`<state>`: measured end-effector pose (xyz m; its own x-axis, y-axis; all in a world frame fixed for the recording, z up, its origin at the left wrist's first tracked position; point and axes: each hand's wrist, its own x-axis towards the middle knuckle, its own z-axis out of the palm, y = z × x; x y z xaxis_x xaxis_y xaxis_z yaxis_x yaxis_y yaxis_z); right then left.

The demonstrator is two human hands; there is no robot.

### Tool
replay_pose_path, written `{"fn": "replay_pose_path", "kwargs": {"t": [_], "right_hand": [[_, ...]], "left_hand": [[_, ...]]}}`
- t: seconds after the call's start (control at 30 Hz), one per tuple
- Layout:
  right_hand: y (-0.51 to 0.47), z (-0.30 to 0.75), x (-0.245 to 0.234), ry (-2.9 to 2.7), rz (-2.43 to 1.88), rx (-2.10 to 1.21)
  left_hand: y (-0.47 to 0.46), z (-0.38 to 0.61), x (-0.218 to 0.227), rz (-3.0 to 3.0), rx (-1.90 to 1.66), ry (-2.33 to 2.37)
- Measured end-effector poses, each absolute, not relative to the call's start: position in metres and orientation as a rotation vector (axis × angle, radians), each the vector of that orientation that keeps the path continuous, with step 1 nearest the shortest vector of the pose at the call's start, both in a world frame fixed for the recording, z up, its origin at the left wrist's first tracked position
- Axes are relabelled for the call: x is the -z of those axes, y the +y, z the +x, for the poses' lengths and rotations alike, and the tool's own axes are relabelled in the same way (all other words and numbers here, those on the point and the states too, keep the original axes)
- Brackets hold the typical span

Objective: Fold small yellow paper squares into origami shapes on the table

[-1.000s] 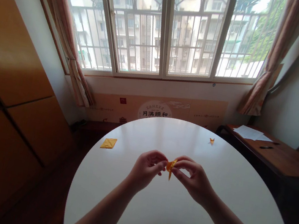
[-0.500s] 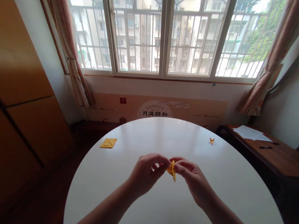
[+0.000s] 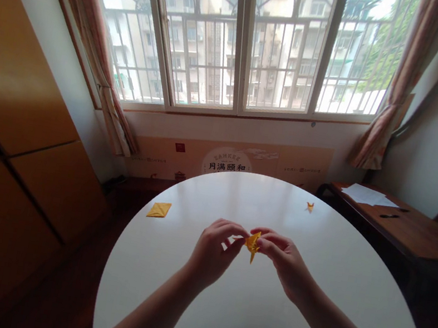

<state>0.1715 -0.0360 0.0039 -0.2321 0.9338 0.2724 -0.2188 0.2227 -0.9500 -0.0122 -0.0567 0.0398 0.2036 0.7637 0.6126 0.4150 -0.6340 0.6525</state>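
Both the left hand (image 3: 212,250) and right hand (image 3: 288,262) pinch folded yellow paper (image 3: 252,243) between them, fingertips nearly closed, apparently mid-shaping; the next move likely needs gentleness.

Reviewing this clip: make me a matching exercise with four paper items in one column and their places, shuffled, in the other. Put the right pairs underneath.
Items
1. Pointed yellow folded paper
2. Flat yellow paper
3. Small orange folded paper
4. White sheets

Places
A. Near the left edge of the round white table
B. On the brown wooden surface beyond the round white table
C. Toward the far right edge of the round white table
D. Between the left hand and the right hand

Pairs: 1-D, 2-A, 3-C, 4-B
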Motion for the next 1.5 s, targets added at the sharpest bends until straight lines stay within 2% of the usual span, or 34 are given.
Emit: {"fn": "replay_pose_path", "kwargs": {"t": [0.23,0.9,1.5], "right_hand": [[-0.036,0.172,-0.003,-1.434,-0.877,-1.051],[-0.048,0.17,-0.006,-1.674,-0.892,-0.585],[-0.045,0.174,-0.01,-1.728,-0.746,-0.657]], "left_hand": [[-0.068,-0.011,-0.044,2.345,-1.355,1.142],[-0.066,-0.006,-0.04,2.251,-1.217,1.276],[-0.054,-0.008,-0.035,1.578,-1.095,1.142]]}}
